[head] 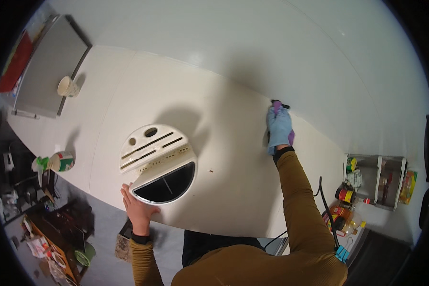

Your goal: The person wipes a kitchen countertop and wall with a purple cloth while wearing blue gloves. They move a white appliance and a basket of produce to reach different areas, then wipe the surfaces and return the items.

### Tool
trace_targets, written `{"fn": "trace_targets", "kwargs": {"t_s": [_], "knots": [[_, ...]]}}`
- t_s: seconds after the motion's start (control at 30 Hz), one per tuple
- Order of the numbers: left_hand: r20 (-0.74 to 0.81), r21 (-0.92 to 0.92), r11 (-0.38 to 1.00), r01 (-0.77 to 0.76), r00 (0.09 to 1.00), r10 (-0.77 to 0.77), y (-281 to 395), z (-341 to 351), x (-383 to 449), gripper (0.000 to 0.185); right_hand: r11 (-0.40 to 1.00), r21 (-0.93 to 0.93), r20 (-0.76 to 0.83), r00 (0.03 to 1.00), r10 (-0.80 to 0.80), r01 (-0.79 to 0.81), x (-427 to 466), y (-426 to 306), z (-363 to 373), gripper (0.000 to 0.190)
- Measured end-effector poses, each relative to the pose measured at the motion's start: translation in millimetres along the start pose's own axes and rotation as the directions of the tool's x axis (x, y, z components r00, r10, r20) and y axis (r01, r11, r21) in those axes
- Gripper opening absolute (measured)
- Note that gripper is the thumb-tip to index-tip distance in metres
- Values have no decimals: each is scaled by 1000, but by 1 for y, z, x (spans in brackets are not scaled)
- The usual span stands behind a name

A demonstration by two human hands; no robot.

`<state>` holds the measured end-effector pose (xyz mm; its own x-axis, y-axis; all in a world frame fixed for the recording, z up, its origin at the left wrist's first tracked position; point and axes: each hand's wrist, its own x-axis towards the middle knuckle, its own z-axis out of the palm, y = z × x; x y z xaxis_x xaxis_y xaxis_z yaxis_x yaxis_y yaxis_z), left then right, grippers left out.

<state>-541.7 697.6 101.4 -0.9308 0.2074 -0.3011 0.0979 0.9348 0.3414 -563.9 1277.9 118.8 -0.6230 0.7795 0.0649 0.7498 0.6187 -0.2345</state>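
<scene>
My right hand [279, 125], in a light blue glove, is at the back edge of the white countertop [232, 171], close to the wall. It grips a purple cloth [291, 137], part of which also shows beyond the fingers. A small black thing [284, 105] lies by the fingertips; its kind is unclear. Bare, with thumb and fingers apart, my left hand [138, 213] is at the counter's front edge, under the rim of a round white knife and utensil holder [164, 157]. The holder's rim hides some fingers. Slots, round holes and a dark half-round compartment mark its top.
Left on the counter are a spray bottle [62, 161], paper cups [68, 87] and a grey metal cabinet [53, 68]. To the right, a wall rack [375, 180] stands above several bottles [348, 221]. A black cable [327, 207] runs beside my right arm. Small crumbs [211, 171] dot the counter.
</scene>
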Motion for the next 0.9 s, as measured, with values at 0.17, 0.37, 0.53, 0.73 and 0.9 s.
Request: {"fn": "trace_targets", "kwargs": {"t_s": [0.17,0.37,0.53,0.73,0.9], "knots": [[44,114,992,-50,998,45,2,-8,3,140,800,185,127,794,-595,571,-26,-160,39,39],[44,139,985,-101,994,96,-31,15,10,144,383,181,-39,396,-918,906,-80,-185,61,41],[104,165,980,-112,990,96,-35,7,12,140,691,101,-19,696,-718,716,-47,-71,35,42],[83,100,977,-186,980,178,-24,2,11,125,905,-257,-127,916,-380,340,-29,173,-4,47],[44,172,961,-217,976,213,-22,5,14,121,965,-262,-429,899,-93,-26,-44,195,-3,50]]}}
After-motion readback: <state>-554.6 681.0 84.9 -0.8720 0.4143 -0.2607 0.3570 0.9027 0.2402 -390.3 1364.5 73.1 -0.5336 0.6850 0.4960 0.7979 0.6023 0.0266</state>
